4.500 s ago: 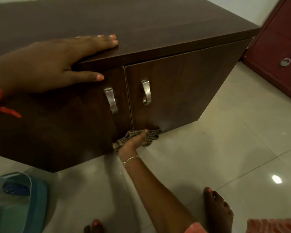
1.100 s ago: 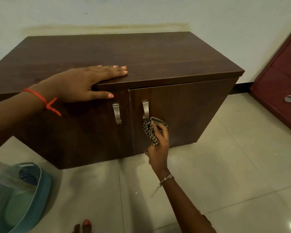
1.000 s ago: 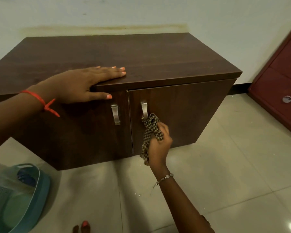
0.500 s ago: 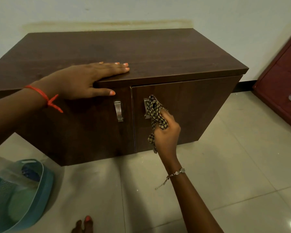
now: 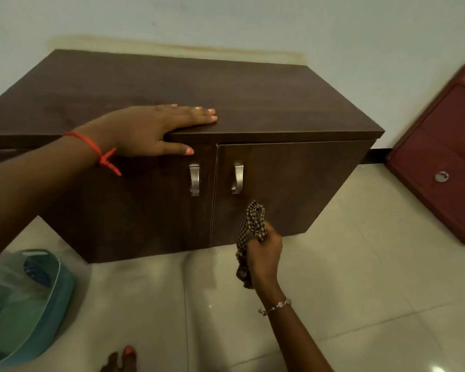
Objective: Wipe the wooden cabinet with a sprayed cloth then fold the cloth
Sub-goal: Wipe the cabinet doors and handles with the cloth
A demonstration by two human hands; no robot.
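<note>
A low dark wooden cabinet (image 5: 253, 98) with two doors and two metal handles stands on the tiled floor against the wall. My left hand (image 5: 151, 127) lies flat on the front edge of its top, thumb hanging over the left door. My right hand (image 5: 263, 253) is shut on a bunched brown checked cloth (image 5: 251, 224). The cloth's top end touches the lower part of the right door (image 5: 293, 183), below the right handle (image 5: 237, 178). A tail of cloth hangs below my fist.
A teal plastic basin (image 5: 24, 312) with items inside sits on the floor at the lower left. A dark red panel (image 5: 440, 157) with a round metal fitting leans at the right. My toes (image 5: 124, 358) show at the bottom edge. Pale floor tiles stretch to the right.
My right hand has slid the cloth down the right door, from the handle to the door's lower part. My left hand has stayed on the cabinet top.
</note>
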